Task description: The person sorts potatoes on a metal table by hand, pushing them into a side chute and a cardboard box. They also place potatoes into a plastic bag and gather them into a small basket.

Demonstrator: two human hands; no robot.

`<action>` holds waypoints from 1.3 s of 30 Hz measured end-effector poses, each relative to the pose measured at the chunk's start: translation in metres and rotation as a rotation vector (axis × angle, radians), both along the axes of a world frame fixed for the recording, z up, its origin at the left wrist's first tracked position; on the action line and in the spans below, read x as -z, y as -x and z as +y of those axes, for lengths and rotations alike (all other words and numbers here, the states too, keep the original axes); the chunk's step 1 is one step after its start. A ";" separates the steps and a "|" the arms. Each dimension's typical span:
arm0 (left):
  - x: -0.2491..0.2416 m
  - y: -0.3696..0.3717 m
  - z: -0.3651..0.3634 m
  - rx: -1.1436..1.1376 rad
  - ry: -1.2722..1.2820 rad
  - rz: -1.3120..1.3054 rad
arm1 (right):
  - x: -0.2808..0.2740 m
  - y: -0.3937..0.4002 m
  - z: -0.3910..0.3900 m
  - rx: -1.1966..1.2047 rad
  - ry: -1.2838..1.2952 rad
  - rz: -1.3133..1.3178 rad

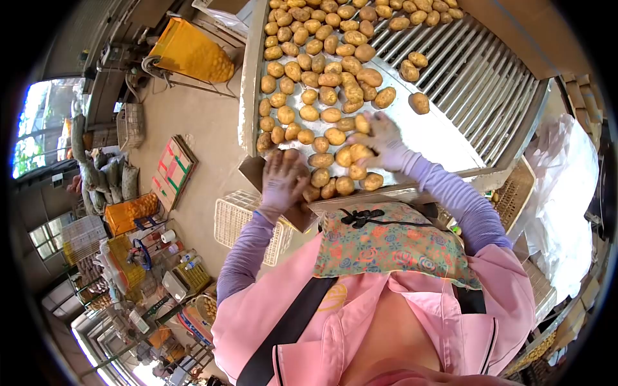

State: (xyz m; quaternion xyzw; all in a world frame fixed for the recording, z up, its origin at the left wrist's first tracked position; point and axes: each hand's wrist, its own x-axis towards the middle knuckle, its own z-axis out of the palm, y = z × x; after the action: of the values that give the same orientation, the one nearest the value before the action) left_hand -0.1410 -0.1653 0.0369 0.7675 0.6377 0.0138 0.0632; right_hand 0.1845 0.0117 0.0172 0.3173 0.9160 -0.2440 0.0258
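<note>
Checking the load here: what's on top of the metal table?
Loose potatoes, packed at the far end, a few on the metal bars. The right hand is among the nearer ones, the left hand at the near-left corner. Whatever lies beneath the hands is hidden.

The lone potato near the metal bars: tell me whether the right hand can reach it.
Probably yes: the right hand is nearby, and only bare metal sheet shows between it and the lone potato.
</note>
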 end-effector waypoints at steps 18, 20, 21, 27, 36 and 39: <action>-0.002 -0.079 0.037 0.196 0.025 -0.233 | -0.049 -0.076 -0.018 0.043 -0.062 -0.039; -0.017 -0.056 0.014 0.201 0.069 -0.160 | -0.043 -0.076 -0.029 0.095 0.148 -0.175; -0.023 -0.043 0.009 0.198 0.099 -0.081 | -0.043 -0.069 -0.032 0.064 0.240 -0.197; -0.018 0.024 0.024 0.051 -0.007 -0.016 | -0.007 0.022 -0.054 -0.144 0.313 -0.096; 0.052 -0.089 0.086 -0.267 -0.041 0.031 | -0.046 0.035 0.008 -0.160 0.278 0.249; 0.020 -0.096 0.077 0.157 -0.067 -0.084 | -0.037 -0.026 0.098 0.366 -0.076 0.298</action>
State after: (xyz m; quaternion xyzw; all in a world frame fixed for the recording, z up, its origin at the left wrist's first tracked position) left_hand -0.0453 -0.0881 0.0165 0.8155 0.5717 0.0624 0.0650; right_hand 0.2101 0.1092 0.0541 0.4392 0.8455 -0.2540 -0.1665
